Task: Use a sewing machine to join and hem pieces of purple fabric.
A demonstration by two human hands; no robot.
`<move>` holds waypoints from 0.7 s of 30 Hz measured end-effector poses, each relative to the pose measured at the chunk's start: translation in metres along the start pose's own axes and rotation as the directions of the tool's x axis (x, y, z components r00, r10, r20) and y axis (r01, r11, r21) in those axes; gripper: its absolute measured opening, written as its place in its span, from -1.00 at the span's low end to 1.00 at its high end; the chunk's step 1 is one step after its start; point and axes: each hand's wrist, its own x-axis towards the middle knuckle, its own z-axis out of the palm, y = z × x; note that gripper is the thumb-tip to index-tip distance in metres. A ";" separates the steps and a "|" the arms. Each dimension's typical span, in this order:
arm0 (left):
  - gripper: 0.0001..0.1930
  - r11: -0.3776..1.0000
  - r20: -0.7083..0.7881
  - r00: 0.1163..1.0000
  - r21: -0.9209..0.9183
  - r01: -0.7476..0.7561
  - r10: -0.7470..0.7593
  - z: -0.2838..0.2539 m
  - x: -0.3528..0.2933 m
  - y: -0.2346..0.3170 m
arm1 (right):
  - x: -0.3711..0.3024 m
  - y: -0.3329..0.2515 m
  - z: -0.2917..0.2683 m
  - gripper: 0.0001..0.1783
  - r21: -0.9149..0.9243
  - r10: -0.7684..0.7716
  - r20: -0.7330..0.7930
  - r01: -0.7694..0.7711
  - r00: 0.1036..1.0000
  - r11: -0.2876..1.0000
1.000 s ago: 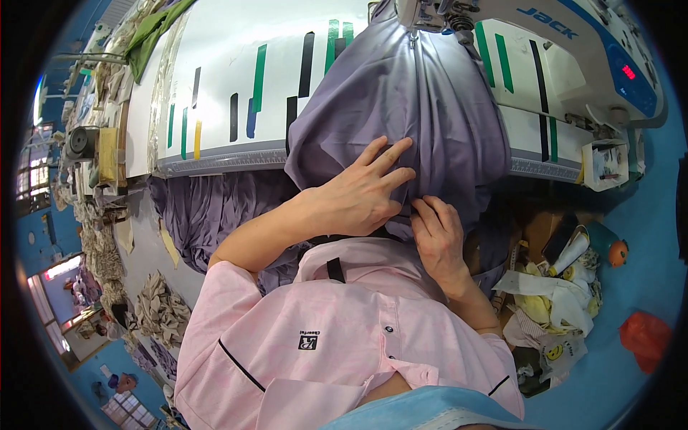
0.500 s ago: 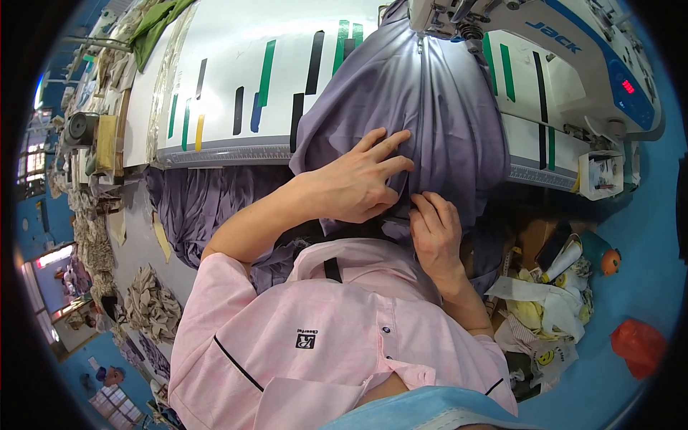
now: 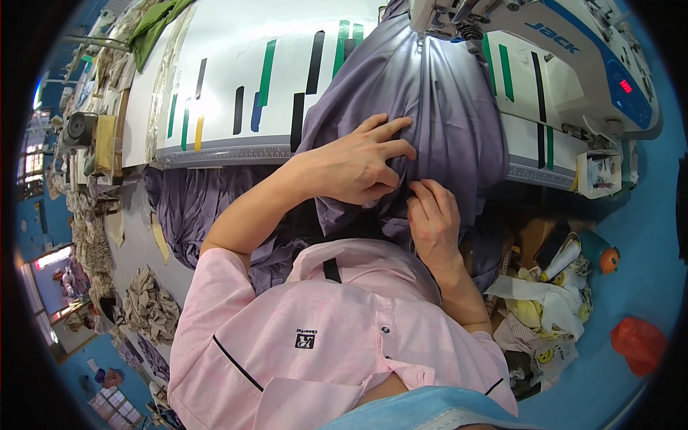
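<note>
Purple cloth is guided beneath the head of a white-and-blue sewing machine, where its folds are gathered under a bright lamp. Compared with half a second earlier, both hands have been shifted slightly forward, and the cloth's left edge has been carried with them toward the machine. From this, the fabric is judged to be in the course of being fed, with the seam line kept straight. The left hand is held open, its fingers spread flat over the cloth; by the right hand, a fold appears to be pinched between thumb and fingertips. The cloth is draped over the front edge of the white table; the needle point itself cannot be made out.
</note>
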 end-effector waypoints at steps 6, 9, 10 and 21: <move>-0.91 1.000 0.013 1.000 -0.020 -0.008 0.008 -0.001 -0.001 -0.003 | 0.000 0.001 0.001 -0.82 -0.002 0.011 -0.003 -0.011 1.000 1.000; -0.91 1.000 0.005 1.000 -0.011 -0.011 0.011 -0.003 0.001 -0.006 | 0.005 0.003 0.002 -0.82 -0.008 0.014 -0.021 -0.015 1.000 1.000; -0.91 1.000 0.000 1.000 -0.005 -0.006 0.006 -0.004 0.002 -0.008 | 0.008 0.005 0.003 -0.82 -0.007 0.018 -0.016 -0.018 1.000 1.000; -0.91 0.999 0.004 1.000 -0.011 -0.030 0.030 -0.012 0.007 -0.020 | 0.016 0.007 0.005 -0.84 -0.029 0.021 -0.031 -0.022 0.999 0.999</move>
